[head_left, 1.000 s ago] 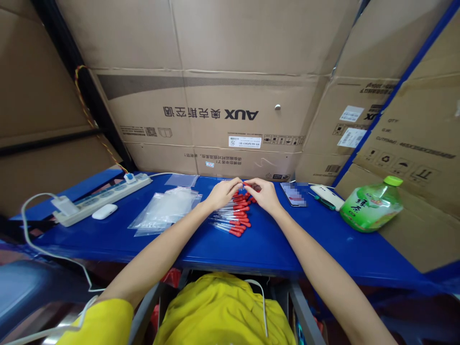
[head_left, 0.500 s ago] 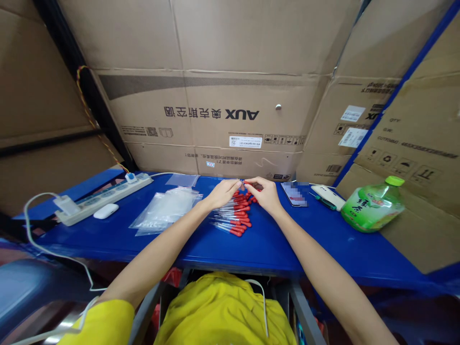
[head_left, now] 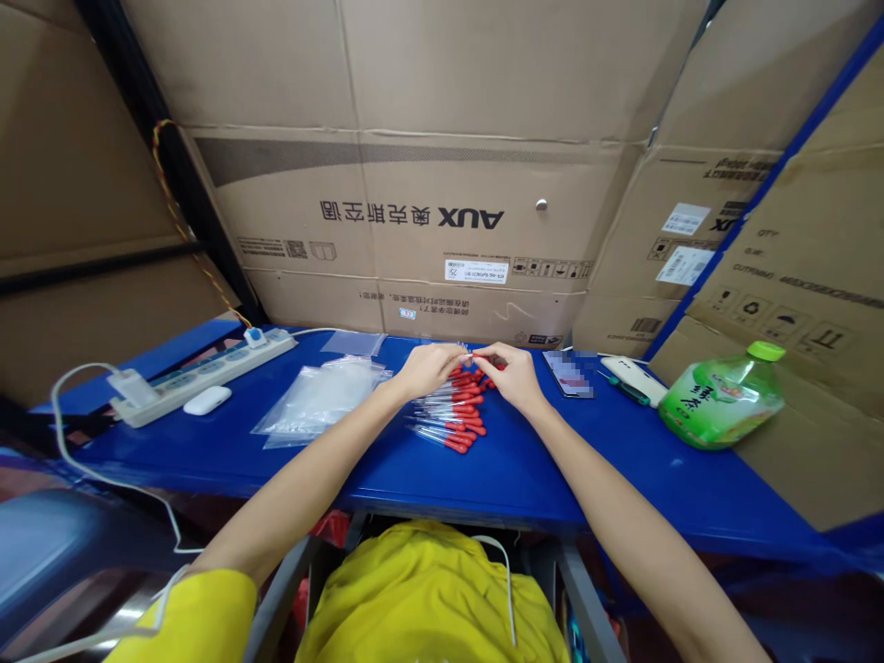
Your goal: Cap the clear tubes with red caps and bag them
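Note:
Behind the pile, the fingertips of my left hand (head_left: 434, 368) and my right hand (head_left: 509, 370) nearly meet, both pinched closed on one small dropper (head_left: 471, 357). A bit of its red bulb shows by the right fingers; most of it is hidden. Just in front of the hands lies a pile of glass droppers (head_left: 452, 410), clear tubes pointing left and red rubber bulbs to the right. To the left of my left hand is a loose stack of clear plastic bags (head_left: 314, 401).
On the blue table (head_left: 483, 483), a power strip (head_left: 214, 373) and a white earphone case (head_left: 207, 400) are at left. A phone (head_left: 567, 373), a white object with a green tool (head_left: 632, 382) and a green bottle (head_left: 722, 401) stand right. Cardboard (head_left: 414, 83) walls the back.
The view has shifted slightly. My fingertips still meet at almost the same spot, with small finger movements around the dropper. The pile and the bags look unchanged.

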Demonstrator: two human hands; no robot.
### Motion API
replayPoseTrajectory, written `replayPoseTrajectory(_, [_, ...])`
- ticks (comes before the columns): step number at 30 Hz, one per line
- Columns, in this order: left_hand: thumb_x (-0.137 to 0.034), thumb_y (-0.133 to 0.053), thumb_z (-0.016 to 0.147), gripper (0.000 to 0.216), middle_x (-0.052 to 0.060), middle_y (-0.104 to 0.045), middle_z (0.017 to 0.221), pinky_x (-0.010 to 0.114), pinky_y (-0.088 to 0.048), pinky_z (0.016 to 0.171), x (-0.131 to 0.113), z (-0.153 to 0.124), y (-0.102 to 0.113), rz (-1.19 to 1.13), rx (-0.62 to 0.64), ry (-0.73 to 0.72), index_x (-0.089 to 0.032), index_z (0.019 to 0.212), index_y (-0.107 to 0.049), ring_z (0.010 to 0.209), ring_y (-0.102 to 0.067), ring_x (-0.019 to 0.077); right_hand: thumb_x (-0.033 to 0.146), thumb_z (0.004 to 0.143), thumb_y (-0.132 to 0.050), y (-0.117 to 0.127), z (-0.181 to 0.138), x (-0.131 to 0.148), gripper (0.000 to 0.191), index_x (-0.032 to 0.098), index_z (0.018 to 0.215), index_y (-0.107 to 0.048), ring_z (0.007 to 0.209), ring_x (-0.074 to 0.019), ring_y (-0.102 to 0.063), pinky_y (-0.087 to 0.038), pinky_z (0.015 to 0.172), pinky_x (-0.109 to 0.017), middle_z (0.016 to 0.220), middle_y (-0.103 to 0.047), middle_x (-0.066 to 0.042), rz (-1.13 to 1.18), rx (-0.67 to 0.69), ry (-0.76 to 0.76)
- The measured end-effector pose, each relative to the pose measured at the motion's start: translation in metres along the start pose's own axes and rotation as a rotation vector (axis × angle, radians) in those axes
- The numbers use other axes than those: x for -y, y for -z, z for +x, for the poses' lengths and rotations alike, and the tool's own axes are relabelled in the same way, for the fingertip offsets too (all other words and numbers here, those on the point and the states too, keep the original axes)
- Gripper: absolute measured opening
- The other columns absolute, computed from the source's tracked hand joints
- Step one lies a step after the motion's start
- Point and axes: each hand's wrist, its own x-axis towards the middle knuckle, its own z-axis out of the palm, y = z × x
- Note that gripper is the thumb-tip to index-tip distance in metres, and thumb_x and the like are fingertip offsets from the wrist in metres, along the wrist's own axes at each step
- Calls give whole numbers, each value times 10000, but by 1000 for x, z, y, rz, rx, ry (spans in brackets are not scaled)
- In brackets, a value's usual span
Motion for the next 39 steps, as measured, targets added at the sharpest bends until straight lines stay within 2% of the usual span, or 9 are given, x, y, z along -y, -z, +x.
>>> replayPoseTrajectory(6, [-456,-288,1092,479,69,-757,1111,277,-463,854,-4,0,3,79,9,1,-228,1110,-709,1057,-696,231,365,908,-672,0,-1,3,196,218,943,-797,684,-187,-649,-515,685,-313,832,-758,-50,-77,0,-9])
replayPoseTrajectory(12, [-463,-326,1086,453,77,-738,1119,274,-454,812,2,-2,6,95,-14,-37,-244,1199,-706,1054,-692,228,370,886,-692,-5,-1,2,215,198,987,-773,718,-197,-684,-540,692,-313,886,-779,-62,32,-5,-78])
replayPoseTrajectory(17, [-532,-325,1074,480,49,-758,1026,271,-441,781,8,-4,10,26,20,-6,-271,1133,-723,977,-704,230,409,868,-722,-3,0,3,224,205,938,-783,779,-220,-734,-578,767,-335,912,-803,-60,125,36,-138])
replayPoseTrajectory(22, [-515,-283,1081,505,16,-761,948,271,-443,811,6,-3,14,-125,24,9,-260,1063,-719,876,-694,206,438,844,-750,-1,2,8,245,208,918,-795,802,-238,-750,-590,772,-346,897,-808,-56,195,-7,-150])
replayPoseTrajectory(27, [-510,-347,1060,507,15,-733,833,253,-435,755,2,-1,18,-213,38,-35,-198,980,-738,731,-629,167,439,843,-759,1,2,9,233,220,910,-804,832,-253,-755,-597,821,-375,924,-813,-65,183,-15,-112])
replayPoseTrajectory(32, [-527,-381,1049,517,28,-744,849,249,-434,754,3,-2,19,-240,51,-61,-176,1002,-759,725,-618,163,446,857,-748,3,1,6,239,225,925,-807,874,-261,-761,-600,834,-381,953,-814,-68,150,15,-91])
replayPoseTrajectory(39, [-535,-412,1038,506,34,-722,789,249,-424,736,6,-1,15,-234,27,-77,-178,1007,-769,699,-611,165,409,898,-727,3,-2,8,200,227,916,-806,806,-230,-745,-577,783,-346,912,-803,-61,74,-11,4])
